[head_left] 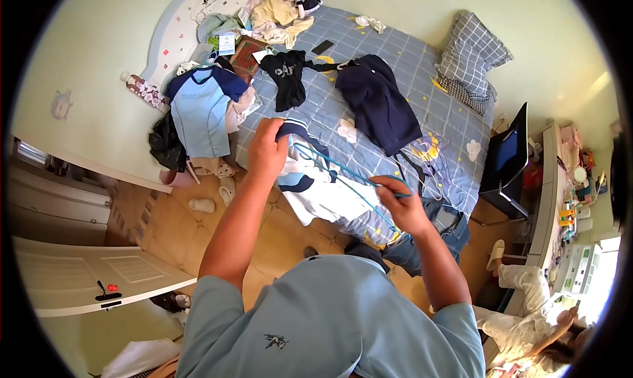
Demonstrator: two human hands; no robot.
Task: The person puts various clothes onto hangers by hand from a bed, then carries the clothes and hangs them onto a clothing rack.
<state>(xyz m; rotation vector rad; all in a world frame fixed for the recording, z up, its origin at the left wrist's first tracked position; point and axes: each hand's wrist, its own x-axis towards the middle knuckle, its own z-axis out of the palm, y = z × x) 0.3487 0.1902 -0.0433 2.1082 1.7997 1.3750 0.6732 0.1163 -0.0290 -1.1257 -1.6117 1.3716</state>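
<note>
My left hand (267,150) is closed on the navy, white-striped collar of a white shirt (323,203), which hangs down in front of me at the bed's edge. In my right hand (401,205) is a thin blue clothes hanger (344,169), gripped near one end. The hanger slants up to the left, and its far end overlaps the shirt just below the collar; whether it is inside the shirt I cannot tell.
On the bed (409,48) lie navy trousers (379,101), a black shirt (287,78), a phone (322,47) and loose white hangers (438,170). Jeans (412,252) drape over its near edge. A light-blue shirt (201,114) hangs at left. Another person (521,318) sits at lower right.
</note>
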